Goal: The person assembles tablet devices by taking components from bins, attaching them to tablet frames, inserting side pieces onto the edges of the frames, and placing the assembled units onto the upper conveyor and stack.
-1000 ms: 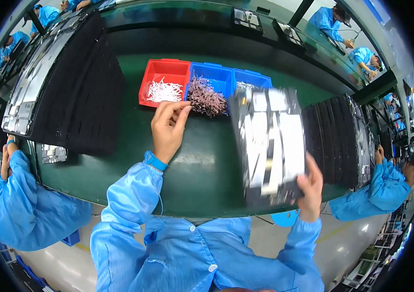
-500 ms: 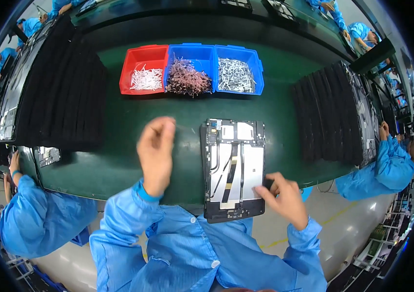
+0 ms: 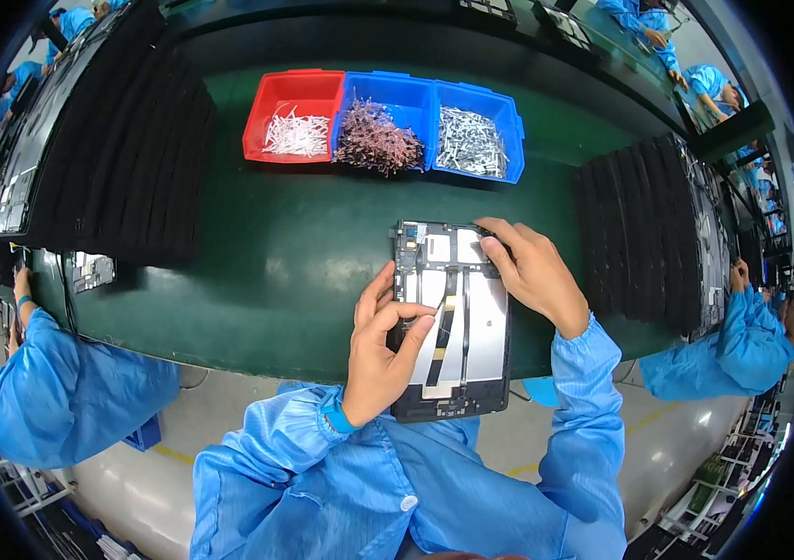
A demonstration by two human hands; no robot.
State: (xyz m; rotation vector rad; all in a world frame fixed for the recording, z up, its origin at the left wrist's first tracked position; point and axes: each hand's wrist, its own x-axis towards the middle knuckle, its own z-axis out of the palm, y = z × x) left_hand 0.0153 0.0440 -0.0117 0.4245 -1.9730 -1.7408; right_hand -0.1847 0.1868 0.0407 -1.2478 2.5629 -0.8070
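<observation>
An opened tablet point(image 3: 486, 327), its silver inner plates, black frame and dark ribbon cables exposed, lies at the near edge of the green table. Over its left side is my left hand point(image 3: 386, 345), thumb and index finger pinched together above the inner plate. Whatever sits between those fingertips is too small to make out; the other fingers rest along the tablet's left edge. At the upper right corner my right hand point(image 3: 537, 271) grips the tablet, its thumb on the top face and its fingers at the far edge.
Beyond the tablet stand a red bin point(image 3: 257, 140) of white strips, a blue bin point(image 3: 406, 112) of thin pinkish wires, and another blue bin point(image 3: 512, 140) of silvery pieces. Tall stacks in black foam rise at left point(image 3: 126, 168) and right point(image 3: 640, 224). Co-workers sit on both sides.
My left hand has come from left of the tablet, where a thin wire showed at its fingertips, onto the tablet's left side. My right hand has slid from the lower right edge to the upper right corner.
</observation>
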